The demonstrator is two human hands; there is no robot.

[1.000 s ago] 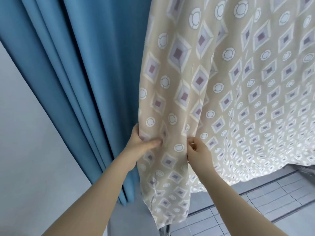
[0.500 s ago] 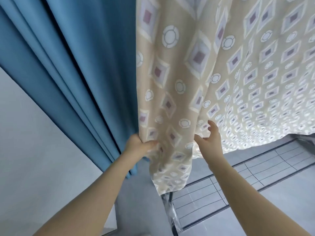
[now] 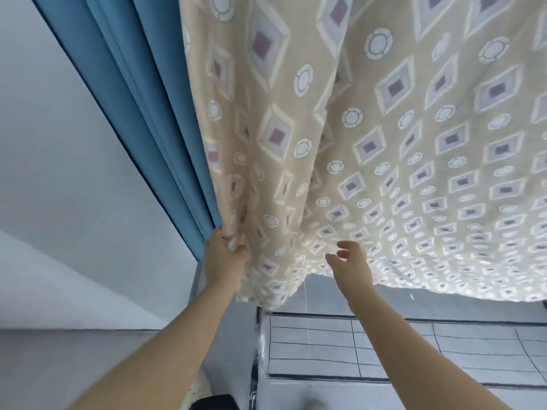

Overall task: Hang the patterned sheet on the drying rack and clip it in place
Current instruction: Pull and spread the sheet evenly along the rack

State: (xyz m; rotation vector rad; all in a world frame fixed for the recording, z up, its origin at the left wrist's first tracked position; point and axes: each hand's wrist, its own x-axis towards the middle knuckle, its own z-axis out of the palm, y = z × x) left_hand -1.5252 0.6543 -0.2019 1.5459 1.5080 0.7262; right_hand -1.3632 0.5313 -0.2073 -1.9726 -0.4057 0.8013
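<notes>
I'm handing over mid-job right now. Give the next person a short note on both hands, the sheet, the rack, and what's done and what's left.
Left hand: grips the gathered side edge of the patterned sheet, next to the blue curtain.
Right hand: open, fingers spread just below the sheet's lower hem, holding nothing.
Sheet: hanging from above; its top and the bar carrying it are out of view. Drying rack: its lower rails show under the hem.
Done: sheet is hung.
Left: straighten the edge, clip it. No clips in view.

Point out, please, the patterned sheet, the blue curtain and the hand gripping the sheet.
patterned sheet (image 3: 370, 149): head view, middle of the cloth.
blue curtain (image 3: 154, 108): head view, a middle fold.
left hand (image 3: 223, 255): head view, back of the hand.
</notes>
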